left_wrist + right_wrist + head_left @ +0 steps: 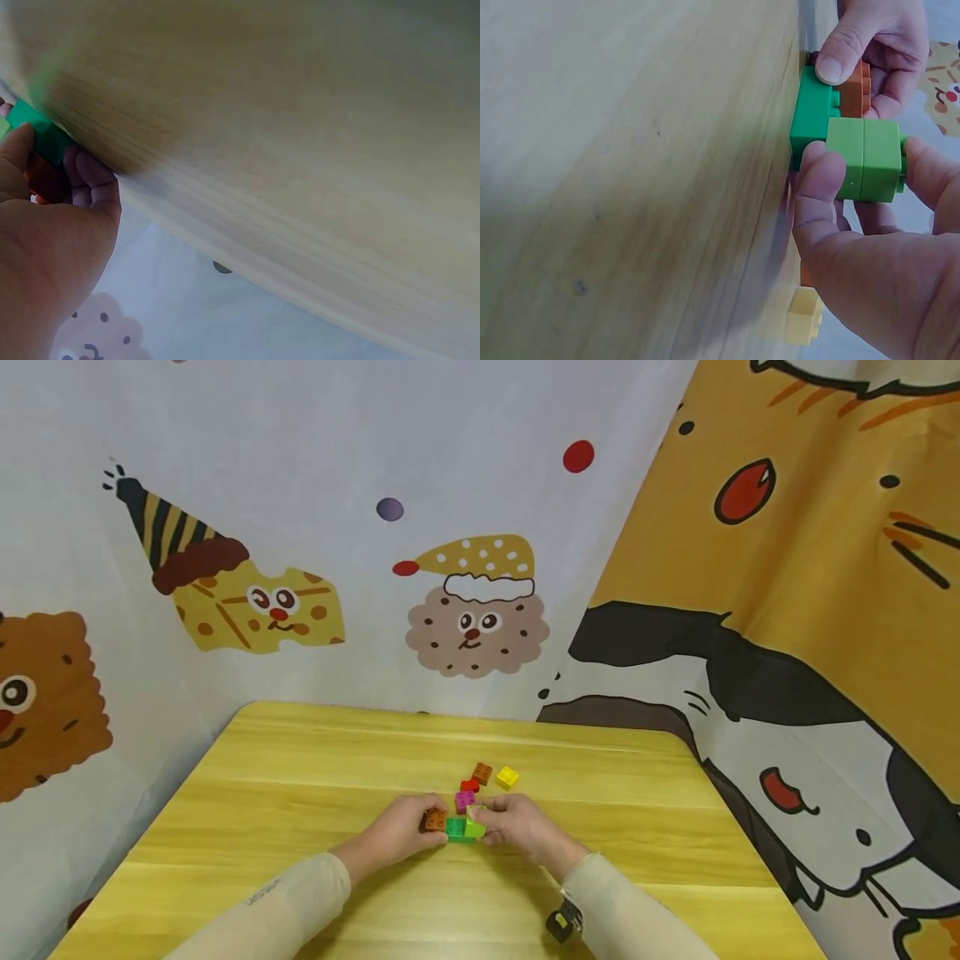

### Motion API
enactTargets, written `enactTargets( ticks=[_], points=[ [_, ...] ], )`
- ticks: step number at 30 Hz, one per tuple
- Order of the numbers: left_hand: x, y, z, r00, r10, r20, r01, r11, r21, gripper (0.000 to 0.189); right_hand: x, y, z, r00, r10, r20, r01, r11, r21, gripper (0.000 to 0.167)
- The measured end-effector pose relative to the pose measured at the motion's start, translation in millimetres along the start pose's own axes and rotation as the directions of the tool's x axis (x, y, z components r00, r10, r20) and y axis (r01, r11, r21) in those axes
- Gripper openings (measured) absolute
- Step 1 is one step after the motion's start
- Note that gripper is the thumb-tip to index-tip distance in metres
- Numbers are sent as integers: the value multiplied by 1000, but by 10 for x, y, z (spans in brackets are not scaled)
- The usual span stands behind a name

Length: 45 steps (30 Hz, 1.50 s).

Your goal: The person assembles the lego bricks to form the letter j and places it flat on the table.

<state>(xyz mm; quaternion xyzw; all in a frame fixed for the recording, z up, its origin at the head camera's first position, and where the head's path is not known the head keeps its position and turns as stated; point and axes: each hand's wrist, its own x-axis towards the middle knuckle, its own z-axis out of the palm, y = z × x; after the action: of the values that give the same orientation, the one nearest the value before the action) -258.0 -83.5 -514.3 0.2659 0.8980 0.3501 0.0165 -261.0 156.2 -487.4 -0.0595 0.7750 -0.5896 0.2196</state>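
In the head view my left hand (397,827) grips an orange-brown toy brick (435,819) beside a dark green one (456,829). Its thumb overlaps the end of the green brick (812,109) in the right wrist view. My right hand (528,829) pinches two light green bricks (863,159) set face to face, their studs toward the thumb. They touch or nearly touch the studded side of the dark green brick; whether they are joined I cannot tell. The left wrist view shows the green brick (46,141) between the left thumb and fingers.
Just beyond the hands lie a magenta brick (465,802), a red piece (469,785), another orange-brown brick (482,772) and a yellow brick (507,777). Near the right sleeve is a black object (559,924). A printed cloth (322,460) hangs behind the wooden table (300,752).
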Motion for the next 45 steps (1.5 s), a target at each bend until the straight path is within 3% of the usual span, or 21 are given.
enactTargets(
  ticks=[14,23,45],
  points=[
    [1,-15,4,1000,-1,-9,1,1000,14,37,23,26,10,999,30,-12,-29,999,31,55],
    [4,-33,31,1000,-4,3,4,1000,-2,36,57,70,-22,998,19,53,-23,997,68,49],
    [13,-7,21,1000,-11,-9,11,1000,5,36,31,67,-18,999,-19,34,20,1000,-3,49]
  ],
)
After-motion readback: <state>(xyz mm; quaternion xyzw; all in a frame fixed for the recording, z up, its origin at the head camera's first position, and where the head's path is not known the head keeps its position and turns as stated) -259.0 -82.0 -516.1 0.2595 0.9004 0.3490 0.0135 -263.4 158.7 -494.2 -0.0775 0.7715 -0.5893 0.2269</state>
